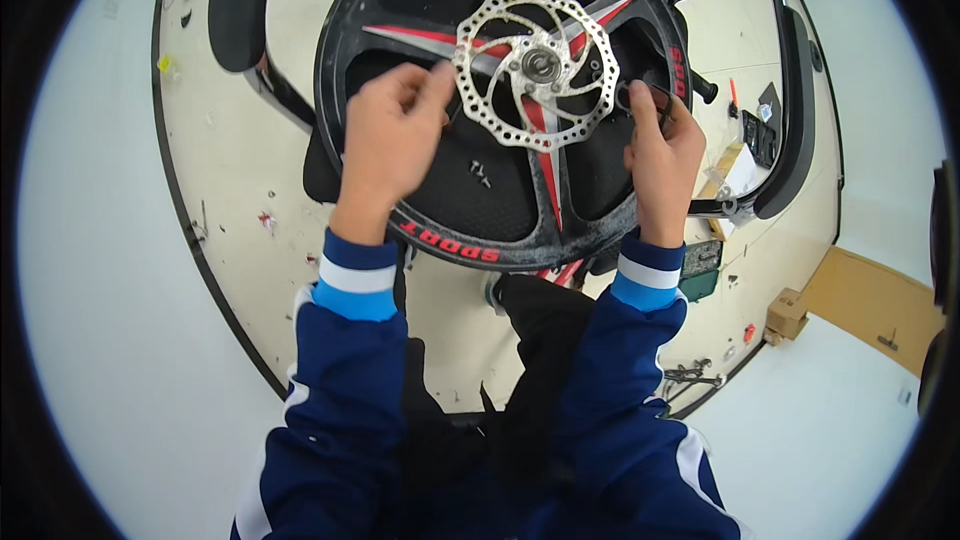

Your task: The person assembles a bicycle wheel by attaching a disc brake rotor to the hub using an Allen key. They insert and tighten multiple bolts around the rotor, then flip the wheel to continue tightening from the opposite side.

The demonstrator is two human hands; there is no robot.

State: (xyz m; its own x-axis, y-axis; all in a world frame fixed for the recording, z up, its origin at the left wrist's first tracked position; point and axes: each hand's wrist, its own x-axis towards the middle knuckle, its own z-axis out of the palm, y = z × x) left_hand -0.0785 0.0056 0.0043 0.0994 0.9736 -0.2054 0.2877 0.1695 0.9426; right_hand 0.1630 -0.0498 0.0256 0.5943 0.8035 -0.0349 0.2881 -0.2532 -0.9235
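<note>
Silver brake disc lies beside the left hand.

Pale, plain walls curve along both sides of the room, meeting a cream floor at a dark skirting line, with small scraps scattered about under bright, fairly even light. A black chair stands on the floor, its padded left armrest and right armrest showing. Towards the lower right, a small cardboard box sits beside a tan panel with a dark fitting.
</note>
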